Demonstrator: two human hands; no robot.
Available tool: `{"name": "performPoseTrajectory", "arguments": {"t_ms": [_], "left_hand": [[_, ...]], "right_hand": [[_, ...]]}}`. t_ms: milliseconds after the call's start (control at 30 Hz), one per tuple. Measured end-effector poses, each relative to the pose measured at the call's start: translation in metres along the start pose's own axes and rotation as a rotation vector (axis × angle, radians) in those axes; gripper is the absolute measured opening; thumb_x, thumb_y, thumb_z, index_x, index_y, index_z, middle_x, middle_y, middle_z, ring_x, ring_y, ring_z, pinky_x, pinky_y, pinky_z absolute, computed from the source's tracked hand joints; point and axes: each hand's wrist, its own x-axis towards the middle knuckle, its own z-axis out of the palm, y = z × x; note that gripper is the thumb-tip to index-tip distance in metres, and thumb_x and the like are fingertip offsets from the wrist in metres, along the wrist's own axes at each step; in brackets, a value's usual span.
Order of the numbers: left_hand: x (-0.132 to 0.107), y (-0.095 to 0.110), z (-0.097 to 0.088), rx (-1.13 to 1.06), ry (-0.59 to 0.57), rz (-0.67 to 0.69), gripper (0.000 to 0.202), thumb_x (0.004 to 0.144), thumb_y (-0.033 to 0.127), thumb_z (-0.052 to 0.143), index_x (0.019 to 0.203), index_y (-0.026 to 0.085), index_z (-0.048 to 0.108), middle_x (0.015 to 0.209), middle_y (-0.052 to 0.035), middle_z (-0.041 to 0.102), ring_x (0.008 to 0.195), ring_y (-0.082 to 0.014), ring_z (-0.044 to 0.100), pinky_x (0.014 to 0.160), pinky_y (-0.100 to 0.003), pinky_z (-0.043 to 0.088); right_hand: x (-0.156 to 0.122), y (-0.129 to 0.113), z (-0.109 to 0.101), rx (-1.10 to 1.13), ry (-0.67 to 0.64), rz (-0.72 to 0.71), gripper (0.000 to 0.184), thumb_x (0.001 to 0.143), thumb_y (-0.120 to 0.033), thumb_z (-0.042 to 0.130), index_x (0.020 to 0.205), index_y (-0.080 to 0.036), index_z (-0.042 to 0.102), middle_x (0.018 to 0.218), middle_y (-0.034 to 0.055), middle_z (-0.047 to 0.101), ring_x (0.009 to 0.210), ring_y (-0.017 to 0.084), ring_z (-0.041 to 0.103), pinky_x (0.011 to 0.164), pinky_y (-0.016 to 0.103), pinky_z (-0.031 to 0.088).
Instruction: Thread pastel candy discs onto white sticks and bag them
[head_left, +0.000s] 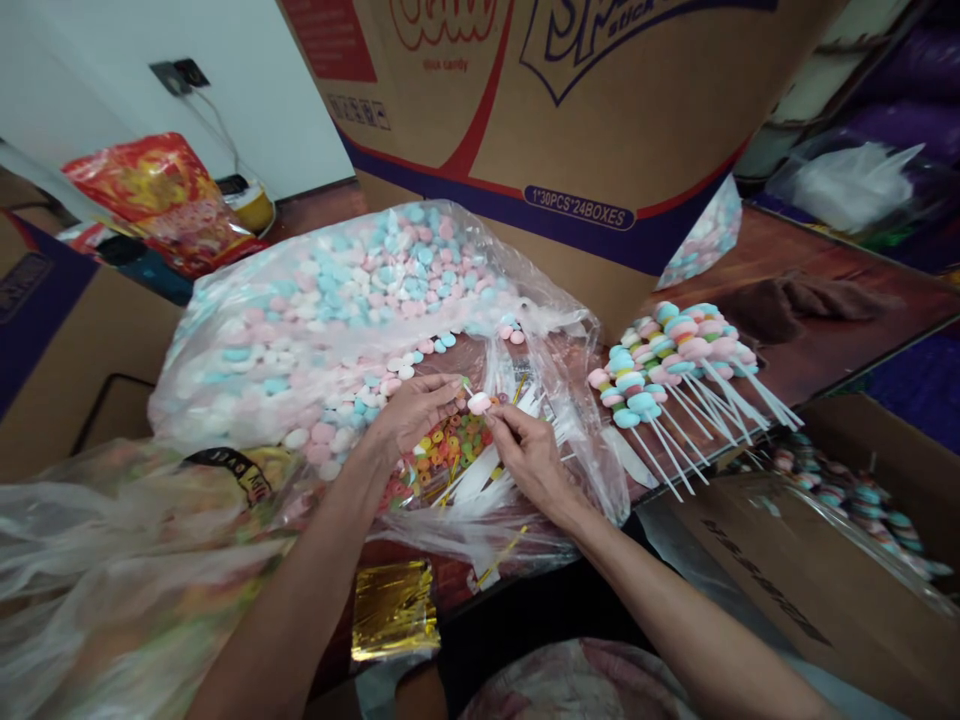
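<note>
My right hand (529,455) is closed in a pinch just beside a pink-and-white marshmallow (478,403), which appears threaded on a thin stick mostly hidden by the fingers. On the other side, the fingertips of my left hand (416,412) pinch a small green gummy ring (466,384) at the stick's upper end. Under both hands lie loose gummy rings (442,448) in orange, yellow, red and green. White sticks (480,487) are heaped beside them. Behind my left hand spreads a big clear bag (247,290) of pink, blue and white marshmallows (420,262).
Finished-looking candy skewers (675,350) lie piled at the right table edge. A large cardboard box (600,130) stands behind. Gold foil sheets (395,610) sit at the front edge. An open carton (787,560) with more skewers is lower right; a plastic bag (135,580) lies left.
</note>
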Motion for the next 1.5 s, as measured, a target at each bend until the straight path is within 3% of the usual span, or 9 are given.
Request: {"name": "performPoseTrajectory", "arguments": {"t_ms": [233,500,733,900,1200,1400,1500], "left_hand": [[-0.006,-0.003,0.003,0.084,-0.095,-0.038,0.028,0.062,0.03,0.089,0.082,0.013,0.078,0.082,-0.0076,0.073,0.076,-0.0137,0.066,0.072,-0.023,0.055],[-0.001,-0.008,0.005,-0.1,0.074,0.085,0.03,0.059,0.028,0.09,0.082,0.014,0.077,0.082,-0.0045,0.072,0.069,-0.0085,0.06,0.069,-0.02,0.053],[-0.002,-0.007,0.006,-0.12,0.078,0.116,0.028,0.062,0.026,0.089,0.081,0.014,0.073,0.082,-0.0023,0.069,0.071,-0.0073,0.059,0.07,-0.019,0.051],[-0.003,-0.007,0.008,-0.081,0.073,0.085,0.032,0.057,0.033,0.091,0.072,0.014,0.071,0.071,-0.0003,0.064,0.066,-0.0072,0.056,0.062,-0.018,0.048],[-0.011,-0.015,0.035,-0.111,-0.022,0.008,0.034,0.058,0.038,0.091,0.07,0.013,0.071,0.07,-0.0008,0.064,0.066,-0.008,0.056,0.063,-0.02,0.048],[-0.002,-0.007,0.034,-0.218,0.13,0.089,0.035,0.055,0.034,0.093,0.072,0.013,0.071,0.071,0.0006,0.065,0.066,-0.0076,0.057,0.062,-0.019,0.048],[-0.001,-0.008,0.033,-0.218,0.136,0.068,0.035,0.056,0.033,0.093,0.073,0.012,0.071,0.072,0.0002,0.065,0.066,-0.0072,0.057,0.06,-0.018,0.047]], "right_hand": [[0.0,-0.005,-0.001,-0.03,0.028,-0.033,0.027,0.095,-0.034,0.047,0.08,-0.019,0.062,0.068,-0.0023,0.05,0.063,0.012,0.041,0.063,0.024,0.035],[0.0,-0.005,-0.002,-0.001,0.019,-0.03,0.026,0.096,-0.035,0.048,0.081,-0.019,0.062,0.068,-0.0027,0.048,0.063,0.012,0.041,0.062,0.024,0.035],[0.0,-0.001,0.0,-0.016,-0.04,-0.062,0.029,0.096,-0.035,0.046,0.078,-0.019,0.062,0.07,-0.0021,0.051,0.065,0.012,0.045,0.065,0.023,0.037],[-0.001,0.0,0.0,-0.058,-0.057,-0.094,0.027,0.096,-0.032,0.046,0.078,-0.02,0.061,0.07,-0.0016,0.053,0.063,0.012,0.046,0.065,0.024,0.037],[-0.002,-0.004,-0.001,-0.077,0.076,-0.056,0.024,0.096,-0.033,0.047,0.079,-0.021,0.06,0.067,-0.0028,0.05,0.06,0.012,0.041,0.061,0.024,0.036],[0.001,-0.002,0.003,-0.033,-0.005,-0.122,0.027,0.097,-0.029,0.044,0.109,-0.018,0.066,0.077,0.0011,0.061,0.064,0.014,0.05,0.064,0.025,0.041],[0.0,0.002,0.004,-0.076,0.02,-0.15,0.025,0.098,-0.028,0.043,0.1,-0.018,0.066,0.076,0.0011,0.061,0.062,0.013,0.051,0.064,0.024,0.04]]}}
